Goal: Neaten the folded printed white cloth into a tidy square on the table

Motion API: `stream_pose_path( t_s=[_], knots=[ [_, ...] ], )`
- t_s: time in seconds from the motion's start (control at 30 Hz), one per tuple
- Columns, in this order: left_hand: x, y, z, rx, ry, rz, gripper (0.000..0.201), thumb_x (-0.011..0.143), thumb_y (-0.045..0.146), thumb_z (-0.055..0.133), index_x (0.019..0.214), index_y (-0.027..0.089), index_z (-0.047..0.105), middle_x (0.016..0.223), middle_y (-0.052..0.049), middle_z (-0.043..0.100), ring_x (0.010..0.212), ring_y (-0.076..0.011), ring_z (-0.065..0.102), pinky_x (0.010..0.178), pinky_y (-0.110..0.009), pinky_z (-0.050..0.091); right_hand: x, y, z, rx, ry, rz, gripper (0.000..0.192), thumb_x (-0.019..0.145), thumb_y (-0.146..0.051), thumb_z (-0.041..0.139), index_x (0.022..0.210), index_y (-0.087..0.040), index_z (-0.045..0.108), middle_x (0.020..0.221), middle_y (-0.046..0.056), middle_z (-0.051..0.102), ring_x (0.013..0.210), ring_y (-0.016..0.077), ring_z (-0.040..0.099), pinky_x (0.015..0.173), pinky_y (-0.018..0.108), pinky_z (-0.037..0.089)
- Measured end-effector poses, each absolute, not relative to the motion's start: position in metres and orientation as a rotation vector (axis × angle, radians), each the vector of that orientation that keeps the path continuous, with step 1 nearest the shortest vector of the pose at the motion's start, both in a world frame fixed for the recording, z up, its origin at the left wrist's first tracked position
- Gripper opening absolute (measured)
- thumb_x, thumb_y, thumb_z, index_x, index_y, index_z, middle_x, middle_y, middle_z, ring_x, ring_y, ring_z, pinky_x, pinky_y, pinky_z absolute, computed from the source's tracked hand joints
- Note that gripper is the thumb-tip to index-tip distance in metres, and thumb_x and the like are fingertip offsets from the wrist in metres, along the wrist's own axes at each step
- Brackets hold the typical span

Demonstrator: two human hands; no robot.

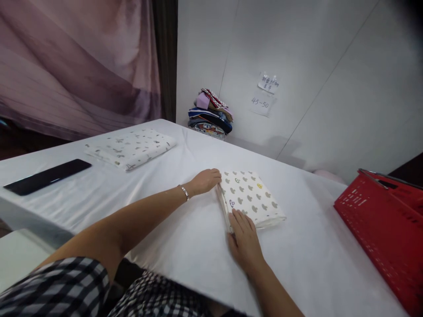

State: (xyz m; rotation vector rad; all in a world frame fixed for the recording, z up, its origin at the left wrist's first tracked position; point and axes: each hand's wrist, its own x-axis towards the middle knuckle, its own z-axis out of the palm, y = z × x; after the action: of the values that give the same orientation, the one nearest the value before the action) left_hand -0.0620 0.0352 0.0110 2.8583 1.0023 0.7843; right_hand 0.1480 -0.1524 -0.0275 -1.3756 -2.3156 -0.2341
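A grey-printed folded cloth point(249, 196) lies on the counter point(185, 246), between a second folded cloth point(132, 147) and a red basket point(380, 233). The left hand point(205, 181) touches its far left corner; whether those fingers point(215, 175) pinch it, I cannot tell. The right hand point(245, 240) rests flat, fingers extended, on its near corner.

Left arm point(145, 220) extended over near edge of surface point(185, 251). Left hand point(205, 180) palm down, fingers point(214, 175) together, grip unclear. Right forearm point(276, 288) angled inward; right hand point(245, 240) closer to near edge, palm down, fingers straight, thumb slightly apart.
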Motion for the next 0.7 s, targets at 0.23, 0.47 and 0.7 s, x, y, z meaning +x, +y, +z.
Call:
stream_pose_path(
  t_s=[0.23, 0.47, 0.7],
  knots=[
    [-0.068, 0.029, -0.003, 2.911, 0.827, 0.858, 0.026, 0.086, 0.008, 0.042, 0.098, 0.018, 0.062, 0.103, -0.010, 0.063, 0.105, -0.0189, 0.052, 0.093, -0.035, 0.044, 0.147, -0.151, -0.028, -1.379, -2.324, -0.262, 0.052, 0.085, -0.016, 0.041, 0.137, -0.012, 0.039, 0.142, 0.011, 0.042, 0.134, 0.0237, 0.033, 0.108, 0.042, 0.030],
    [-0.062, 0.012, 0.004, 2.920, 0.816, 0.710, 0.035, 0.084, 0.004, 0.039, 0.106, 0.020, 0.061, 0.112, -0.007, 0.062, 0.110, -0.0178, 0.051, 0.097, -0.035, 0.042, 0.146, -0.152, -0.025, -1.397, -2.309, -0.206, 0.050, 0.086, -0.018, 0.041, 0.135, -0.013, 0.042, 0.142, 0.012, 0.043, 0.133, 0.0256, 0.034, 0.107, 0.044, 0.031],
    [-0.056, 0.001, 0.008, 2.961, 0.713, 0.692, 0.032, 0.088, 0.009, 0.036, 0.103, 0.019, 0.062, 0.108, -0.008, 0.064, 0.104, -0.0189, 0.052, 0.092, -0.034, 0.043, 0.151, -0.152, -0.023, -1.362, -2.239, -0.108, 0.042, 0.089, -0.023, 0.041, 0.130, -0.020, 0.048, 0.135, 0.010, 0.051, 0.127, 0.0267, 0.043, 0.103, 0.045, 0.037]
  ],
)
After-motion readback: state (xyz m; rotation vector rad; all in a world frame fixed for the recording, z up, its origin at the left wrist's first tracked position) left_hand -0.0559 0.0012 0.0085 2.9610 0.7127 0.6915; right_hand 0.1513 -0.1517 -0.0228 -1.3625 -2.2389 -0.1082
